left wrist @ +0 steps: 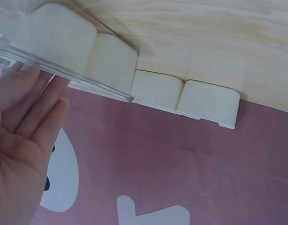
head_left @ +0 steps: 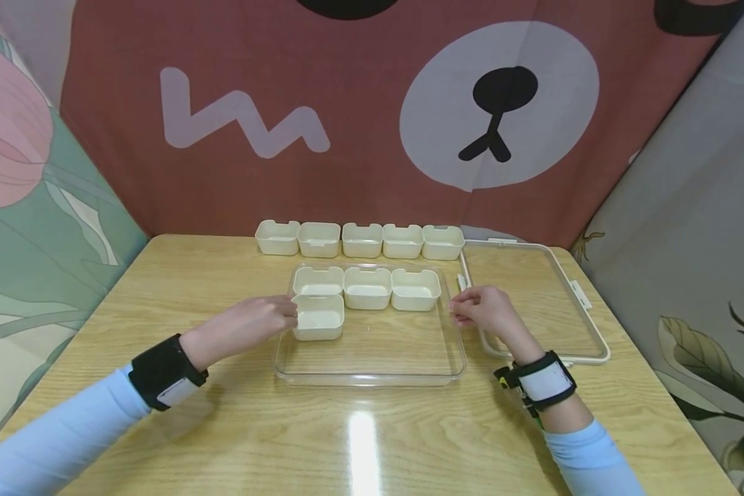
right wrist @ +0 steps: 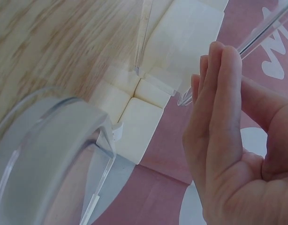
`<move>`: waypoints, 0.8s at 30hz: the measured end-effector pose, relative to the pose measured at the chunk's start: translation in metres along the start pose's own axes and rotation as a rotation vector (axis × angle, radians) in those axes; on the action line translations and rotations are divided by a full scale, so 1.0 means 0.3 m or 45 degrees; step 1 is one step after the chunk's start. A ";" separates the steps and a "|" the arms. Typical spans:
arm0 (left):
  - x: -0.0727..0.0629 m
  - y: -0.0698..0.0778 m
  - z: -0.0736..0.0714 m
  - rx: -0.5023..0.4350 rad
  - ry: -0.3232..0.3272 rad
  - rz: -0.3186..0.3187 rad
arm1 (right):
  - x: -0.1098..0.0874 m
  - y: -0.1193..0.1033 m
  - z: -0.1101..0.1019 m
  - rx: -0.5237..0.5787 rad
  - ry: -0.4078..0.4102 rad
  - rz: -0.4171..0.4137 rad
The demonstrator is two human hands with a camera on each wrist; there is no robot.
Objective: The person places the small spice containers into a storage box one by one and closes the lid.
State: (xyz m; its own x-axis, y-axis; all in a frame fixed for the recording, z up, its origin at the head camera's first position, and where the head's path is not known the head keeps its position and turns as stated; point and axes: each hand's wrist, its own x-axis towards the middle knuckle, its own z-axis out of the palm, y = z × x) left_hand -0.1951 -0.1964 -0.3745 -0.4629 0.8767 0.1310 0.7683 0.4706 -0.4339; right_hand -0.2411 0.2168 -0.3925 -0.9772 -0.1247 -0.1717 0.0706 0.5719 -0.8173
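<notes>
A clear rectangular plastic bin (head_left: 372,379) lies on the table in front of me. Three cream boxes stand in a row along its back, one of them the middle box (head_left: 368,289). At the bin's left side my left hand (head_left: 254,324) holds the left edge of another cream box (head_left: 319,319), in front of the row. The left wrist view shows that hand (left wrist: 22,122) at the bin's wall, some fingertips hidden. My right hand (head_left: 486,313) pinches the bin's right rim; in the right wrist view its fingers (right wrist: 223,93) are fairly straight.
Behind the bin, several more cream boxes (head_left: 362,241) line the table's back edge. To the right lies a clear lid with a white frame (head_left: 595,337), close to the right hand. A printed cloth (head_left: 347,186) hangs behind the wooden table (head_left: 235,427).
</notes>
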 end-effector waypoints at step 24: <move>0.009 0.004 -0.004 0.057 -0.063 -0.039 | -0.001 -0.001 0.001 -0.017 0.003 0.010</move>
State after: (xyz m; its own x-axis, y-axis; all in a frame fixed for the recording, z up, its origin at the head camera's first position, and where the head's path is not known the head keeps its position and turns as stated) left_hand -0.1950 -0.1933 -0.3736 -0.5082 0.8553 0.1009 0.7335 0.4912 -0.4698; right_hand -0.2408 0.2164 -0.3923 -0.9771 -0.1183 -0.1769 0.0757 0.5837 -0.8084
